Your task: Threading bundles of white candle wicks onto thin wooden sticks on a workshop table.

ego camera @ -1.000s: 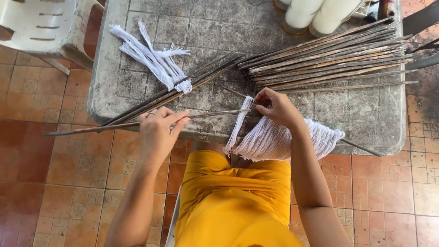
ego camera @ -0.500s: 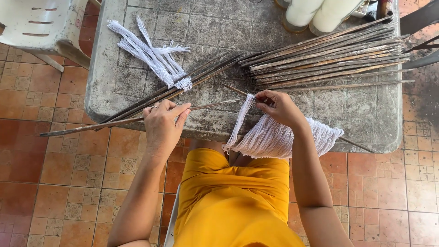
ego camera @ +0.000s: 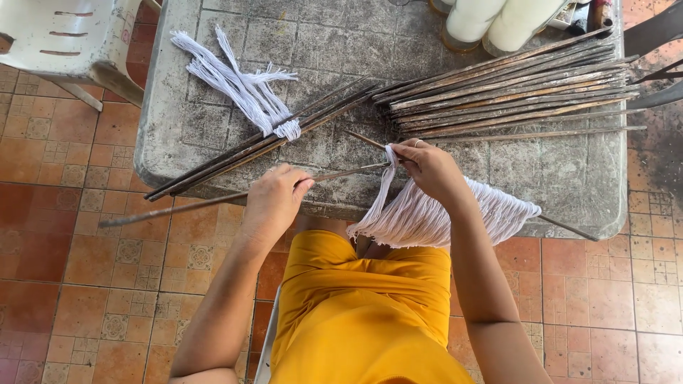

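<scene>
My left hand grips a long thin dark rod that slants from the floor side up toward my right hand. My right hand pinches a loop of white string at the rod's tip, above the table's front edge. A thick hank of white string hangs below that hand on another thin rod, draped over the table edge onto my lap.
A worn grey table carries a big pile of dark rods at the right, a smaller slanting bundle with white string tied on, and white cylinders at the back. A pale plastic chair stands at the far left on the tiled floor.
My left hand has slid the rod to the right, so its tip now reaches the string loop in my right hand. The right hand shifted slightly up.
</scene>
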